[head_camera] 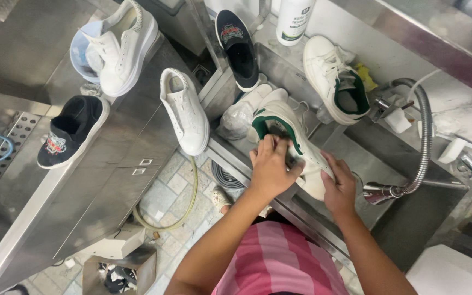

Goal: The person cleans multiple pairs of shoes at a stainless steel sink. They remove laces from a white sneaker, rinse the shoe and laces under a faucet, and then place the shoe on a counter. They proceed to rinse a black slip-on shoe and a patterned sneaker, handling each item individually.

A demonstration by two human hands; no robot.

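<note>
A white sneaker with green lining (293, 143) lies over the steel sink's near rim (301, 210). My right hand (338, 184) grips its toe end from the side. My left hand (270, 166) is closed at the shoe's opening, fingers pressed inside near the green collar; whatever it may hold there is hidden. Its matching white and green sneaker (334, 79) rests at the back of the sink.
On the steel counter to the left lie a white slip-on shoe (186, 112), a white sneaker (124, 46) on a blue basin and a black shoe (69, 130). Another black shoe (239, 46) and a white bottle (293, 19) stand behind. A flexible tap hose (423, 136) hangs right.
</note>
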